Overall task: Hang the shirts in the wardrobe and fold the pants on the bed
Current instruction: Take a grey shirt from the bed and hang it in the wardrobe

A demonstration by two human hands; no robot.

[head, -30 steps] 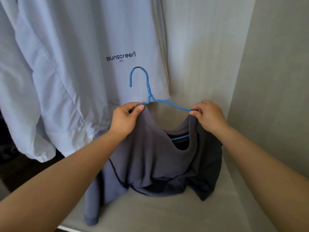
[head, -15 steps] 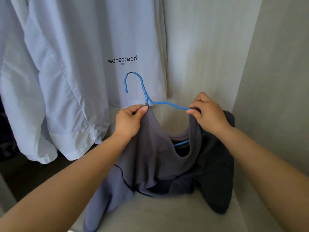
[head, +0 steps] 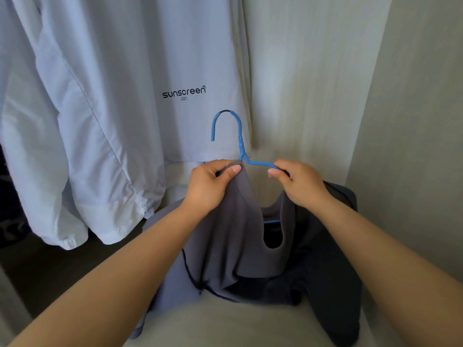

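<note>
Both hands, left hand point(head: 209, 185) and right hand point(head: 299, 182), pinch the grey shirt point(head: 233, 234) onto the blue hanger point(head: 240, 144), whose hook points up, arms running left-right.

The hanger point(head: 239, 136) is a thin rod in a smooth blue plastic coat, faintly glossy and dark at the top of its hook. The shirt point(head: 233, 234) is soft, matt grey cloth with a darker seam line. The jacket point(head: 100, 108) is thin, smooth pale-blue cloth, lightly creased, with black print. The wardrobe wall point(head: 300, 83) and shelf point(head: 238, 326) have a matt, pale wood-grain finish.
</note>
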